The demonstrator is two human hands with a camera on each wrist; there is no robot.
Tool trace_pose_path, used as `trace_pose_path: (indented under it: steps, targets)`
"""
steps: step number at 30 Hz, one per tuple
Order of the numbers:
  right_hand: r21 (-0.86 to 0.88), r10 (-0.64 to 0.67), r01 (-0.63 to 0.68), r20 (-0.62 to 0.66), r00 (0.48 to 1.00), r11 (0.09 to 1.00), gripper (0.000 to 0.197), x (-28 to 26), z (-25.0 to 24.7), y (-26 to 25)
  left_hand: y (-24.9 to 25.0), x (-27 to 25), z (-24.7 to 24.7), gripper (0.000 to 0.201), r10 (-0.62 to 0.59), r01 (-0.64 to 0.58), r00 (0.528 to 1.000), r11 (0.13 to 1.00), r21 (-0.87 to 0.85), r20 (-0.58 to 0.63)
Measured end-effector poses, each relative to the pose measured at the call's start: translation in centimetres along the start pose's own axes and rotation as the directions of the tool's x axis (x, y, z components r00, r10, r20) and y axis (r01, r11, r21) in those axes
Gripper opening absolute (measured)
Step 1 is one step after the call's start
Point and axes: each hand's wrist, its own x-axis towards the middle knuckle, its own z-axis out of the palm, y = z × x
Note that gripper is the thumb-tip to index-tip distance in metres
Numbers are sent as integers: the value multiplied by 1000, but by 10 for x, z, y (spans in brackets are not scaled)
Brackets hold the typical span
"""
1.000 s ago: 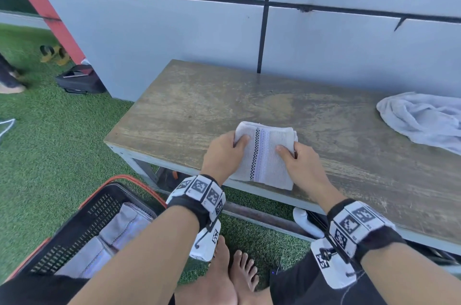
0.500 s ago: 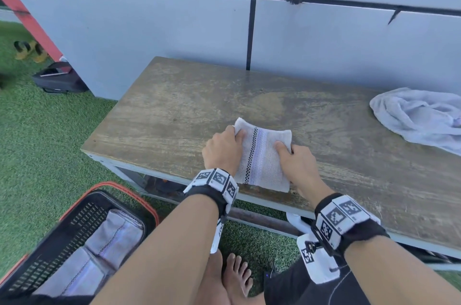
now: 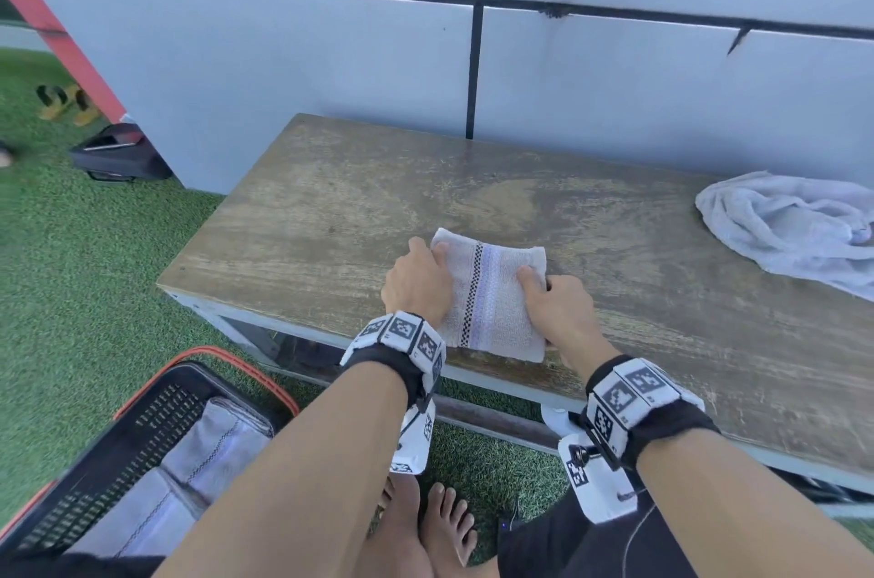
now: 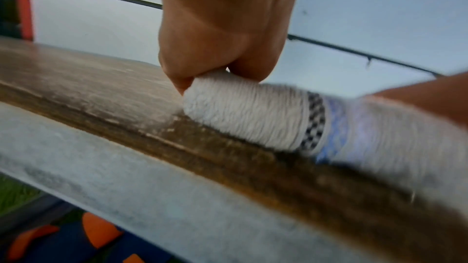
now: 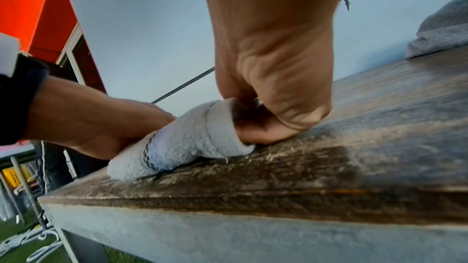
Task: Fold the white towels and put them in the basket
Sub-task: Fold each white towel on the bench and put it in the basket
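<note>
Since a second ago we note little change at the folded towel (image 3: 489, 293): it lies at the same spot near the front edge of the wooden bench (image 3: 331, 208), and our view has swung slightly left and down, bringing more of the basket (image 3: 156, 407) into sight. Both hands now grip the towel's sides rather than resting fingers on its top. Left hand (image 3: 418, 282): fingers curled around the towel's left edge, thumb on top; the left wrist view shows fingertips tucked under the fold (image 4: 228, 47). Right hand (image 3: 560, 305): index finger laid on the towel's right part, the other fingers curled at its right edge; the right wrist view shows thumb and fingers pinching the rolled edge (image 5: 273, 87). Towel is white with a checkered black line and pale purple band running front to back; its near edge sits at the bench lip. We record a crumpled white towel (image 3: 794, 227) at the right end of the bench, well apart from the hands. Basket, black with a red rim, stands on green turf (image 3: 71, 270) at lower left and holds folded white towels (image 3: 189, 473). Grey panelled wall (image 3: 331, 57) behind the bench.
</note>
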Motion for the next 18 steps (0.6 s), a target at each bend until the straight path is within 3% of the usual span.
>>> trace_pose_path:
  steps: [3, 5, 6, 7, 8, 10, 12, 13, 16, 18]
  targets:
    - [56, 36, -34, -34, 999, 998, 47, -9, -5, -4, -1, -2, -9, 29, -10, -2, 999, 972, -235, -50]
    - [-18, -101, 100, -191, 976, 995, 38, -19, -10, -4, -4, -12, -13, 27, 166, -204, 955, 969, -139, -248]
    - [-135, -251, 221, -278, 927, 966, 35, -23, -11, -3, -6, -18, -12, 27, 311, -335, 902, 942, -30, -298]
    - [-266, -422, 348, -316, 850, 899, 33, -24, -12, -2, -8, -25, -8, 29, 459, -453, 849, 887, 86, -261]
    - [-380, -564, 452, -265, 782, 807, 33, -23, -11, 0, -11, -31, -1, 35, 563, -540, 811, 825, 168, -158]
    - [-502, -672, 590, 23, 740, 632, 40, -17, -5, 4, -19, -40, 14, 54, 576, -579, 812, 778, 243, 89]
    - [-540, -570, 612, 269, 776, 578, 50, -12, 2, 10, -26, -37, 24, 64, 492, -529, 849, 804, 274, 195]
    - [-559, -504, 585, 313, 805, 588, 53, -10, 4, 14, -26, -34, 25, 64, 478, -523, 851, 804, 282, 215]
    - [-638, -415, 510, 309, 856, 577, 57, -9, 7, 12, -26, -22, 20, 61, 480, -543, 837, 786, 295, 261]
    - [-696, -400, 476, 286, 871, 538, 58, -12, 9, 3, -26, -14, 13, 60, 426, -498, 864, 804, 325, 270]
